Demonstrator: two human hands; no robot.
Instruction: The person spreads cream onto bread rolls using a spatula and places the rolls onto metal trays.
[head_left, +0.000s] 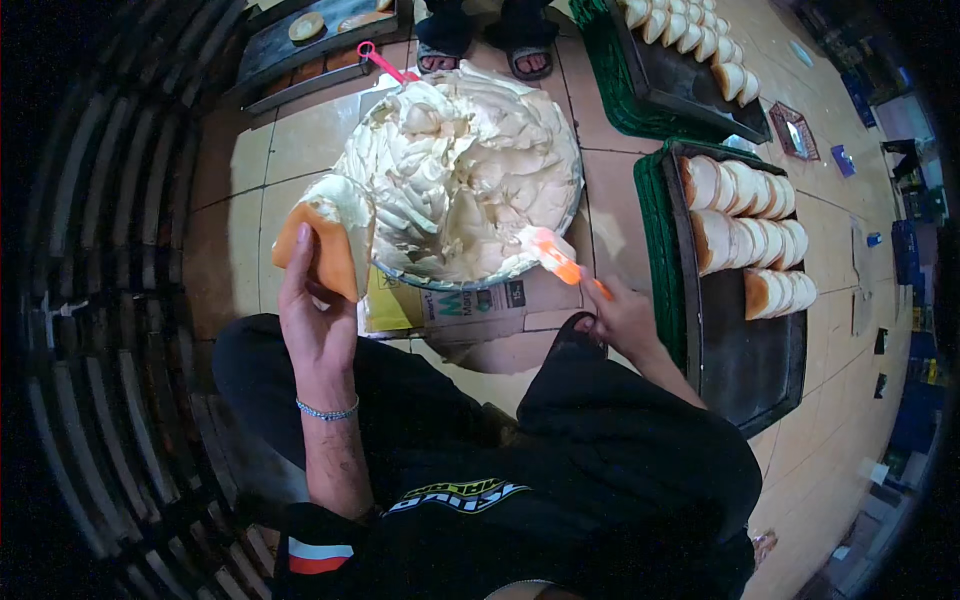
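My left hand [322, 330] is closed round a golden-brown bun [322, 258] to the left of the bowl. White cream covers the bun's upper side. My right hand [622, 318] grips the handle of an orange spatula [557, 262], whose blade is coated in cream and reaches over the bowl's near right edge. A large round bowl [580, 195] in front of me holds a big heap of pale whipped cream [430, 150], scooped hollow towards its near right side.
Cardboard [470, 312] lies under the bowl. At right, a dark tray [745, 375] with rows of creamed buns [750, 240] rests on a green crate [655, 260]; another bun tray [690, 85] is beyond. A pink-handled tool [382, 60], a person's sandalled feet [530, 62] and slatted racks [110, 330] surround the bowl.
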